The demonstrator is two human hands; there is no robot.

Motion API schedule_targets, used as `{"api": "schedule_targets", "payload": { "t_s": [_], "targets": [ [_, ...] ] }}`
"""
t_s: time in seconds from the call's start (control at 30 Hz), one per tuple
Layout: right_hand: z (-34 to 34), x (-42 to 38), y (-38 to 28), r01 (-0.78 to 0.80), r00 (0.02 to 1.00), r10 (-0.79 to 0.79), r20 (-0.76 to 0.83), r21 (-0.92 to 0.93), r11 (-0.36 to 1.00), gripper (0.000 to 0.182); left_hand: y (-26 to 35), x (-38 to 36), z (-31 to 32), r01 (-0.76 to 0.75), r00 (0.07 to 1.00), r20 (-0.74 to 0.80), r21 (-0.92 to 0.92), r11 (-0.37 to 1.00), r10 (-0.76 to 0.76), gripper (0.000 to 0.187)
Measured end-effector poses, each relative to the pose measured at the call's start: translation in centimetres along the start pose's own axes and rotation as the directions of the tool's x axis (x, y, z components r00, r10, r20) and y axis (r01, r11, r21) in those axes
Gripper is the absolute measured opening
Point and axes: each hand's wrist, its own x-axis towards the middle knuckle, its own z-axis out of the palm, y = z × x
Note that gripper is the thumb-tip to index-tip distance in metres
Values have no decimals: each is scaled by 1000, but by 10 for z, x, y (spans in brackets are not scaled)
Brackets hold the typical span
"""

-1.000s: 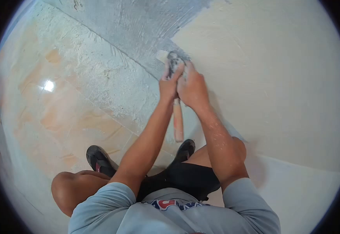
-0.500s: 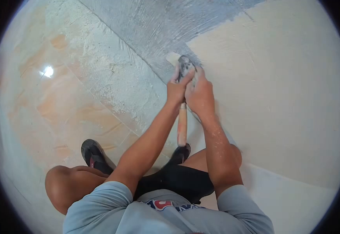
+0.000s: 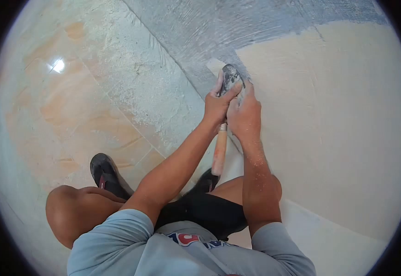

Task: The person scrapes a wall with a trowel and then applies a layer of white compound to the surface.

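Observation:
Both hands are closed on a trowel, its dark rounded blade (image 3: 230, 75) smeared with white powder. My left hand (image 3: 217, 105) wraps the blade from the left, thumb across its face. From the right, my right hand (image 3: 245, 114) grips the blade's other side, its fingers dusted white. The wooden handle (image 3: 219, 154) points back toward my body with neither hand on it. Beside the blade's tip is a small cream patch (image 3: 216, 65) on the rough grey-blue surface (image 3: 209, 27).
A smooth cream coating (image 3: 329, 106) covers the surface on the right. Along the seam at left, white powder (image 3: 136, 69) is strewn over orange-veined floor tiles (image 3: 85, 124). My black shoes (image 3: 103, 170) stand on the floor below my arms.
The view has shifted, so the hands, trowel and surface all sit further right in the picture. Both hands keep their hold on the blade, near the same cream patch.

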Motion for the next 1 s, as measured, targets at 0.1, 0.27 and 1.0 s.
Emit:
{"api": "schedule_targets", "payload": {
  "t_s": [0.1,0.27,1.0],
  "targets": [
    [12,11,1,36,999,-36,12,12,999,48,6,13,-10,-20,999,-29,69,997,22,86],
    [25,16,0,102,994,-100,-36,49,994,44,13,23,-19,-34,999,-23,57,998,36,83],
    [-21,-12,10,147,987,-149,-65,-36,989,68,-9,-19,12,47,999,10,-54,997,-46,89]
  ]
}}
